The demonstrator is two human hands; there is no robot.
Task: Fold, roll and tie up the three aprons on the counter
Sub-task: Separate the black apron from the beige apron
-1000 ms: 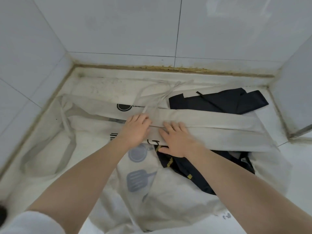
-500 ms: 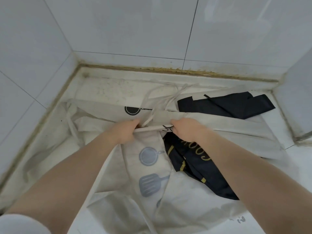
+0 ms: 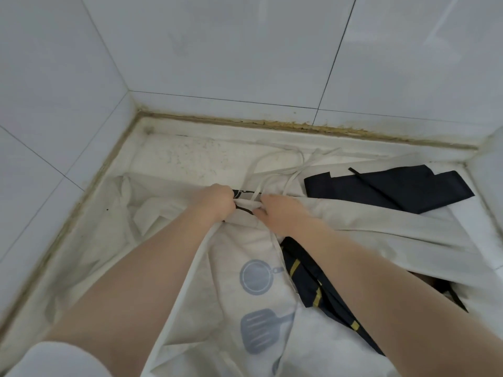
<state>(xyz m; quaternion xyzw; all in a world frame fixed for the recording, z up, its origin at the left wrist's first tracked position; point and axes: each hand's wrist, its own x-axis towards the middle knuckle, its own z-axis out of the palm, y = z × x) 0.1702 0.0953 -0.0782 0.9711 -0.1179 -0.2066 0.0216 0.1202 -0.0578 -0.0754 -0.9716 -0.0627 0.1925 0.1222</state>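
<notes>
A cream apron (image 3: 255, 295) printed with a pan and a spatula lies spread over the counter. My left hand (image 3: 215, 202) grips its folded edge with curled fingers. My right hand (image 3: 280, 213) pinches the same edge just to the right, the two hands almost touching. Cream ties (image 3: 272, 172) trail from the edge toward the back wall. A second cream apron (image 3: 394, 235) runs as a folded band to the right. A navy apron (image 3: 392, 189) with yellow lettering lies partly under the cream cloth, showing at the back right and below my right forearm.
The white counter (image 3: 190, 159) sits in a tiled corner, with walls at the left, at the back and at the right. A stained sealant line (image 3: 272, 123) runs along the back edge. Bare counter shows only behind the aprons.
Both hands went from lying flat on the folded band to gripping the cream apron's edge, then carried it toward the back wall. The printed side now shows beneath my arms.
</notes>
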